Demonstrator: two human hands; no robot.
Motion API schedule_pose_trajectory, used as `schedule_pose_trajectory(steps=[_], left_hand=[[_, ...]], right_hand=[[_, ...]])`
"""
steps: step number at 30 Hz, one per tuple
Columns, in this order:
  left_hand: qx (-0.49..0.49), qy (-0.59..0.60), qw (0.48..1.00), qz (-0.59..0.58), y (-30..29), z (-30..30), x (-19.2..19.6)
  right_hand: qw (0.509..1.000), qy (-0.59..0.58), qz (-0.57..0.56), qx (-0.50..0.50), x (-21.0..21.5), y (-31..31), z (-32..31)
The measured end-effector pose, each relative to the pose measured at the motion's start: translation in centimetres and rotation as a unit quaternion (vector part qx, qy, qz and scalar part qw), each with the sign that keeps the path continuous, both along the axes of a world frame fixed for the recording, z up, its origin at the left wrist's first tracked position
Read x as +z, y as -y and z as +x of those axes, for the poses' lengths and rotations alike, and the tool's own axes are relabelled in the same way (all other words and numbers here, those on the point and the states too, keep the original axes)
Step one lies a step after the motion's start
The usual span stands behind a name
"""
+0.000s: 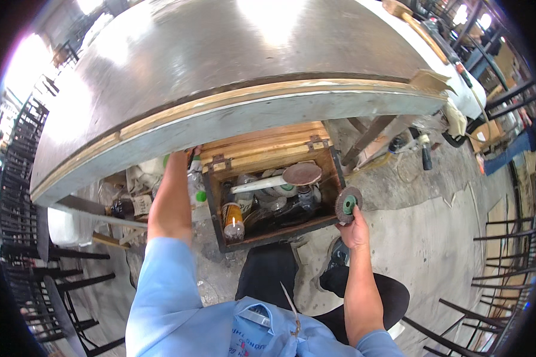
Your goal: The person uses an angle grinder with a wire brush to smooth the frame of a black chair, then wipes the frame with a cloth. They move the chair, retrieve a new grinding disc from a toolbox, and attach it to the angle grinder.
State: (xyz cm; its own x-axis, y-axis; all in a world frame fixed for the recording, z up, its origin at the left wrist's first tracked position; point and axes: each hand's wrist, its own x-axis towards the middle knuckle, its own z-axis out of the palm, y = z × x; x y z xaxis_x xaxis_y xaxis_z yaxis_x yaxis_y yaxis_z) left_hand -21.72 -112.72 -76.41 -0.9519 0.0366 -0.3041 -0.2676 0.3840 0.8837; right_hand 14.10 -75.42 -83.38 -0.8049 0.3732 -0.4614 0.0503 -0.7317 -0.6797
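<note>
In my right hand (356,232) is a flap disc (343,209) with a green hub, held upright by its rim and face, beside the right front corner of a wooden box (283,234). The box stands on the floor with its hinged lid (262,146) raised against the table. Inside lie a brown round disc (302,174), a white bar or handle (259,184), a bottle with an orange label (233,221) and dark tools partly in shadow. My left hand (194,151) reaches to the lid's left edge; the table edge hides most of its fingers.
A metal-topped table (250,53) overhangs the box. A wooden mallet (423,35) lies at its far right. A dark bottle (122,208) and plastic bags are left of the box. Black chairs (18,172) stand on both sides. Another person's leg (506,157) shows at the right.
</note>
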Motion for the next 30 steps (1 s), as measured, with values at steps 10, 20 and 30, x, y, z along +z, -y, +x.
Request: schedule_pose_trajectory(steps=[10,20,30], left_hand=[[-0.065,-0.175,0.966,0.179,3.3,3.9,1.7],[-0.116,-0.332,0.935,-0.032,0.3,14.7,10.0],[-0.114,-0.199,0.926,-0.3,2.9,26.3,3.0]], right_hand=[[0.979,-0.107,-0.14,-0.104,-2.8,0.8,1.0],[0.979,-0.018,-0.131,-0.153,1.1,-0.4,-2.4],[0.972,-0.013,-0.203,-0.122,1.1,-0.7,-3.2]])
